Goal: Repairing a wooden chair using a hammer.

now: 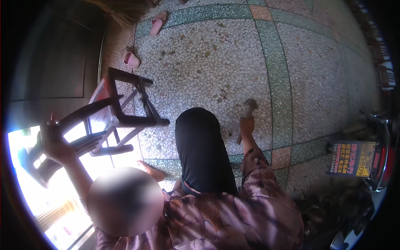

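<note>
On the left, a dark wooden chair is held tipped over, its legs and crossbars turned toward the middle of the floor. My left hand is closed round a part of its frame, against bright glare that hides some of the fingers. My right hand grips a hammer by the handle, out to the right of my dark-trousered leg. The hammer's head points away from me, and it is apart from the chair.
Two pink slippers lie on the speckled stone floor beyond the chair. Straw bristles show at the far edge. A dark cabinet stands at the left. At the right is a vehicle's rear with a yellow plate.
</note>
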`<state>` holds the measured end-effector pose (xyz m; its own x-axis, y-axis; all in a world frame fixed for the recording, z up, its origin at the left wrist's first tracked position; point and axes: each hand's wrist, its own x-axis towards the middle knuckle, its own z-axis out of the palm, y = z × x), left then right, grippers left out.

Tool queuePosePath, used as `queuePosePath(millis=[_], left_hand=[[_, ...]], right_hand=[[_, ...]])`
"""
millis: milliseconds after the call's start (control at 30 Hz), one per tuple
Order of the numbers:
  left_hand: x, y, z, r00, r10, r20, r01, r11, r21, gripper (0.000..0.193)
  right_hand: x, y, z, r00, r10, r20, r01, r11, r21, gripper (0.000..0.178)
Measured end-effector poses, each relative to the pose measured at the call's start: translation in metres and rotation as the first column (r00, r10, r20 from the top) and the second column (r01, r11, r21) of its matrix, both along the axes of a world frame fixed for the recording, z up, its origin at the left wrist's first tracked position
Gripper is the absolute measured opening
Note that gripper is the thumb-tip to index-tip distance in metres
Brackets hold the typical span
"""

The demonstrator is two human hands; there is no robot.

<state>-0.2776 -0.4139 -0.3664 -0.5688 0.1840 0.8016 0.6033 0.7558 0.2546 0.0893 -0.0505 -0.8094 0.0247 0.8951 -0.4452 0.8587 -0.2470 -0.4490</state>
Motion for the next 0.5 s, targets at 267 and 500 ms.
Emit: queuePosePath(millis=[267,500], left_hand=[[0.053,0.119,-0.052,0.838,-0.409,0.361,0.264,0.884,0.387,0.015],[0.044,0.2,-0.064,0.716,-0.579,0.391,0.264,0.742,0.616,0.012]], right_hand=[[-0.106,0.035,-0.003,0.886,0.463,0.027,-0.461,0.873,0.159,0.033],[-0.15,0.035,-0.03,0.732,0.64,0.234,-0.672,0.625,0.396,0.021]])
